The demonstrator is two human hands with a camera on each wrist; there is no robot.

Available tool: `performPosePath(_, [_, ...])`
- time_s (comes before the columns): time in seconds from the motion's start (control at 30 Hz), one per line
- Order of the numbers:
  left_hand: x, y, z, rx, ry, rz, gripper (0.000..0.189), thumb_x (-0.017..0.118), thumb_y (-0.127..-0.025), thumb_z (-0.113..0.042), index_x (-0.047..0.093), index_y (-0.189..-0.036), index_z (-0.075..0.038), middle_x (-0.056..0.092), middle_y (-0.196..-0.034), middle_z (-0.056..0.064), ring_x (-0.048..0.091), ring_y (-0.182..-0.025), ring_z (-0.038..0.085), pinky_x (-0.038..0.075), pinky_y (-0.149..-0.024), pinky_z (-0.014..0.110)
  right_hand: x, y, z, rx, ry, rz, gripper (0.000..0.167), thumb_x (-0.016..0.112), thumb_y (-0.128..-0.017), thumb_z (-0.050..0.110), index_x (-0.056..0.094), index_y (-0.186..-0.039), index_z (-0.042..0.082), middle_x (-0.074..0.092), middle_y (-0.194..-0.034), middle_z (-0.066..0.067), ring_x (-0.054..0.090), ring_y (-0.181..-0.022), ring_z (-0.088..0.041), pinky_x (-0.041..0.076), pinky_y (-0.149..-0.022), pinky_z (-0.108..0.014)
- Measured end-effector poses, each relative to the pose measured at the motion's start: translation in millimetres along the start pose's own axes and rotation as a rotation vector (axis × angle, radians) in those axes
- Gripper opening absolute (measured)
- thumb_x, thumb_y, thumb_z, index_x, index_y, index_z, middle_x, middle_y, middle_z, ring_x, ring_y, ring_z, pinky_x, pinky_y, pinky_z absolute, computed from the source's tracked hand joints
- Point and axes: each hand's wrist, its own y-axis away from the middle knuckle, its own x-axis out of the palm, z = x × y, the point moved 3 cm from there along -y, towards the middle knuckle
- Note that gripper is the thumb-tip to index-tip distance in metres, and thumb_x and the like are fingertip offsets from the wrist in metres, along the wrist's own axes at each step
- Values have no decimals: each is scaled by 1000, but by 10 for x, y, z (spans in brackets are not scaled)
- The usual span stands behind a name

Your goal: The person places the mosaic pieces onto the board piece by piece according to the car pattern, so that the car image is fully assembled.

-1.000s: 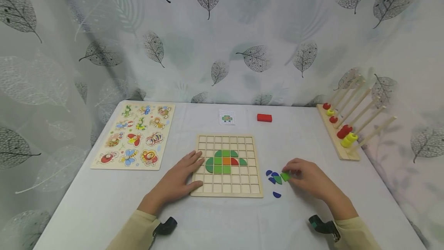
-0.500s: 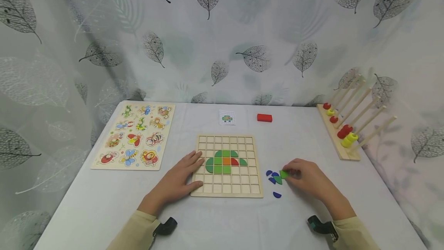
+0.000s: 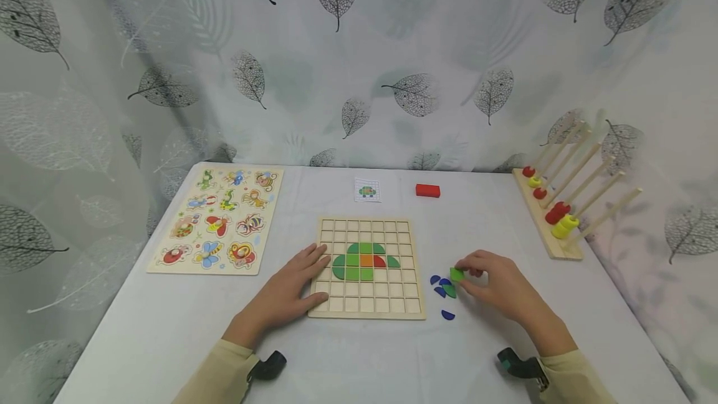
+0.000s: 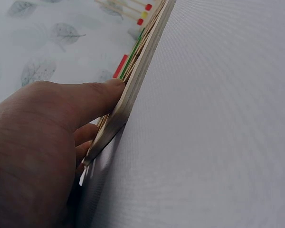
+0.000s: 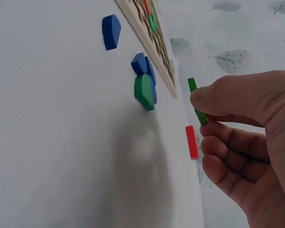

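My right hand (image 3: 496, 282) pinches a light green square tile (image 3: 457, 274) between thumb and fingertips. In the right wrist view the tile (image 5: 192, 85) is raised off the cloth, edge-on. Just left of it lie a dark green quarter-round piece (image 3: 449, 292) and several blue half-round pieces (image 3: 447, 315). My left hand (image 3: 288, 285) rests at the left edge of a wooden grid board (image 3: 367, 315), fingers extended; its thumb (image 4: 102, 92) touches the board's edge in the left wrist view. Green, orange and red tiles (image 3: 366, 260) fill part of the grid.
Behind the board lie a small pattern card (image 3: 367, 191) and a red block (image 3: 428, 190). An insect picture puzzle (image 3: 219, 220) lies at the left. At the right stands a wooden peg rack (image 3: 546, 217) with red and yellow beads. A leaf-patterned curtain (image 3: 359, 61) hangs behind.
My right hand has lifted the light green tile and shifted it slightly left and up, away from the dark green piece. The left hand and the board have stayed put.
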Motion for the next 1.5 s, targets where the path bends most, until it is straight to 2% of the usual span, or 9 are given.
performPosePath(0.37, [-10, 1, -17, 0, 2, -7, 77, 73, -101, -45, 49, -164, -8, 34, -175, 6, 23, -164, 31, 28, -127, 58, -81, -51, 157, -56, -12, -37, 27, 92, -88, 12, 82, -112, 18, 73, -108, 6, 62, -92, -15, 62, -84, -44])
performPosePath(0.67, [3, -1, -2, -14, 1, 7, 78, 72, -102, -47, 47, -165, -10, 32, -176, 3, 20, -164, 27, 27, -129, 55, -108, -105, 251, -85, -34, -52, 28, 94, -86, 13, 82, -111, 20, 73, -107, 9, 63, -93, -14, 63, -82, -39])
performPosePath(1.5, [3, -7, -1, -22, 12, 16, 78, 72, -102, -47, 46, -166, -11, 31, -177, 1, 20, -165, 27, 27, -129, 55, -41, -259, 489, -156, -59, -48, 27, 93, -88, 14, 82, -112, 18, 72, -107, 9, 63, -93, -12, 63, -83, -36])
